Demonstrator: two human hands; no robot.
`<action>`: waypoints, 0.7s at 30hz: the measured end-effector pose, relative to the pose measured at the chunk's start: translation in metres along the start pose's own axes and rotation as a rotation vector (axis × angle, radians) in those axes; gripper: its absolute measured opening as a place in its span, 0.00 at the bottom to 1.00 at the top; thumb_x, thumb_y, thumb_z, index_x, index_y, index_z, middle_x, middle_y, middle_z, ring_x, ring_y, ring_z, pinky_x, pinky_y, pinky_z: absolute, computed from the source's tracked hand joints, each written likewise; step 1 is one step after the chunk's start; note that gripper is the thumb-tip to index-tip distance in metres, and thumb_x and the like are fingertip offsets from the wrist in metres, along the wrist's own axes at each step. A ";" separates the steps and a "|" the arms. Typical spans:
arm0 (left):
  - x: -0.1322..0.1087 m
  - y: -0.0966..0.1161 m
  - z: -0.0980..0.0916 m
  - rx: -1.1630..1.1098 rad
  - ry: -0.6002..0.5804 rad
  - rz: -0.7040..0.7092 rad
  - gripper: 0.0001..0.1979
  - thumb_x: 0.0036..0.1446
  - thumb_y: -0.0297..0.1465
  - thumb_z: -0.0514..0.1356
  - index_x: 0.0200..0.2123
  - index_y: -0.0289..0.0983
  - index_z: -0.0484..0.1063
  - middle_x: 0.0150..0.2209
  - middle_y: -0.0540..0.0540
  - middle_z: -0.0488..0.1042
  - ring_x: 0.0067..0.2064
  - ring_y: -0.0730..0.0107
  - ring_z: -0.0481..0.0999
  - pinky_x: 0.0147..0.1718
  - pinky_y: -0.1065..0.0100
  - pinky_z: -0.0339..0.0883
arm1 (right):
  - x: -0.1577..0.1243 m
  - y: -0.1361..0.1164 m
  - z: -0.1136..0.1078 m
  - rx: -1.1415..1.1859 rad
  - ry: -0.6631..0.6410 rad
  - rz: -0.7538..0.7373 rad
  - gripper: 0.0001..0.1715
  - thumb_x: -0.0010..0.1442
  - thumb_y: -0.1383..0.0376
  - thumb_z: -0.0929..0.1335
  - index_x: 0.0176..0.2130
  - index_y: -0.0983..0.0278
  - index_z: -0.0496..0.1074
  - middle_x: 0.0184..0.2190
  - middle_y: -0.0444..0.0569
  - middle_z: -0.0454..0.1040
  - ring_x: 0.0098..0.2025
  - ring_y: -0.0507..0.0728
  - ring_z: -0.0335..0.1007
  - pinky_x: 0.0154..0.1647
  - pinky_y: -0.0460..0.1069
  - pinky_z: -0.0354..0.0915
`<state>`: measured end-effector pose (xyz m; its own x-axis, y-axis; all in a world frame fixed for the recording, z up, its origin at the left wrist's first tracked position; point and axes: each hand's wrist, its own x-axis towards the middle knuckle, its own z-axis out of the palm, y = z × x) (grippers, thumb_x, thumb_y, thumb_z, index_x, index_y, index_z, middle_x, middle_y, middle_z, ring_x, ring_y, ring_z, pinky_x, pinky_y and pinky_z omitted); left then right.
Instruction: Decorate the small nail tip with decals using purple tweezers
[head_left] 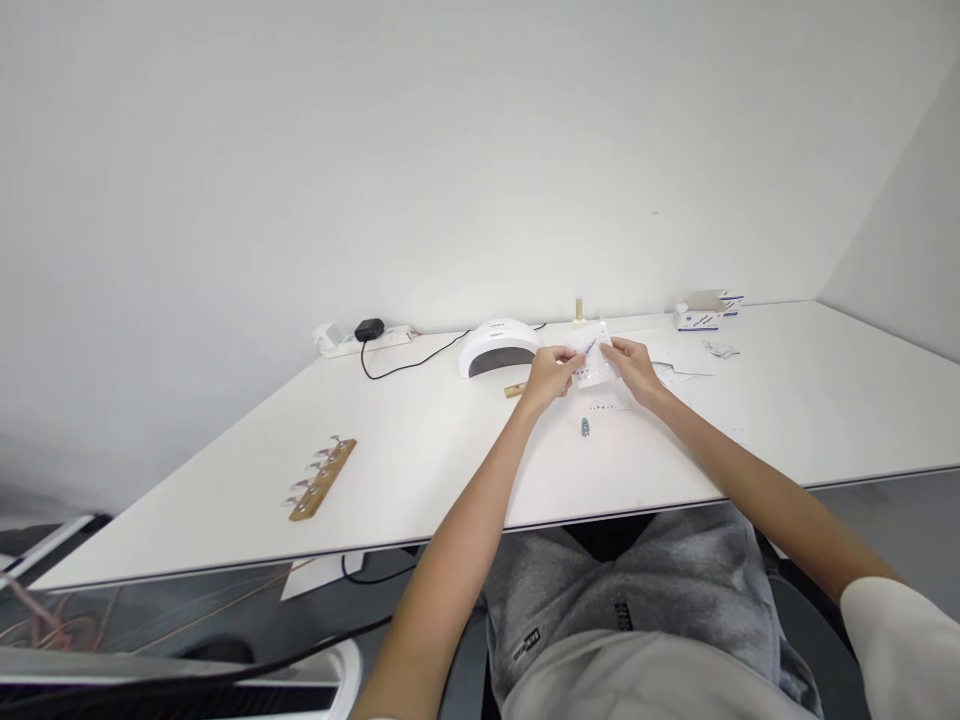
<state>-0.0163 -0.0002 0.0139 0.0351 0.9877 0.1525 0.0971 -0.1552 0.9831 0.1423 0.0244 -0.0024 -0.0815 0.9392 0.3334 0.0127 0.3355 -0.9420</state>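
Observation:
My left hand [551, 376] and my right hand [634, 367] are both closed on a small white sheet [595, 365] with tiny dark marks, possibly a sticker sheet in clear plastic. It is raised a little above the table, one hand at each side edge. Under it on the table lies a clear strip [608, 406] with a row of small dark dots. Closer to me is a small blue-green piece [585, 427], too small to make out fully. Left of my left hand, a short wooden piece [514, 390] is partly hidden.
A white nail lamp [498, 348] stands behind my left hand, its cable running to a power strip [367, 343]. A wooden stand [324, 480] with nail tips lies at left. A bottle [578, 312], small boxes [698, 316] and a crumpled wrapper [721, 350] are toward the back.

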 end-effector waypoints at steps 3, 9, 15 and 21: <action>0.001 -0.001 -0.001 -0.011 -0.009 0.012 0.17 0.45 0.40 0.68 0.25 0.33 0.68 0.20 0.53 0.61 0.15 0.84 0.56 0.12 0.76 0.45 | -0.001 -0.002 0.000 0.008 0.004 -0.004 0.17 0.51 0.51 0.69 0.28 0.63 0.72 0.23 0.45 0.68 0.30 0.55 0.64 0.29 0.48 0.59; 0.001 -0.001 -0.001 -0.051 -0.018 0.019 0.18 0.45 0.41 0.68 0.25 0.32 0.69 0.18 0.54 0.59 0.14 0.84 0.56 0.12 0.76 0.43 | -0.003 -0.007 0.001 0.006 0.006 -0.018 0.16 0.53 0.54 0.68 0.25 0.64 0.67 0.22 0.43 0.65 0.27 0.52 0.60 0.28 0.47 0.57; 0.001 0.001 -0.002 -0.110 -0.038 0.013 0.16 0.46 0.39 0.68 0.25 0.32 0.68 0.18 0.55 0.58 0.14 0.86 0.53 0.13 0.76 0.41 | -0.002 -0.006 -0.001 0.032 -0.002 -0.018 0.14 0.53 0.55 0.68 0.27 0.65 0.70 0.25 0.44 0.69 0.29 0.53 0.63 0.32 0.48 0.60; 0.001 0.000 -0.003 -0.092 -0.039 0.018 0.16 0.45 0.39 0.68 0.26 0.32 0.69 0.20 0.54 0.60 0.15 0.85 0.54 0.13 0.75 0.42 | 0.001 0.000 -0.002 0.047 -0.004 -0.011 0.16 0.53 0.54 0.69 0.30 0.65 0.73 0.26 0.47 0.72 0.31 0.55 0.67 0.33 0.49 0.63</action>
<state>-0.0190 0.0003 0.0147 0.0748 0.9829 0.1683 0.0045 -0.1691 0.9856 0.1445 0.0259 -0.0020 -0.0856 0.9352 0.3436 -0.0352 0.3418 -0.9391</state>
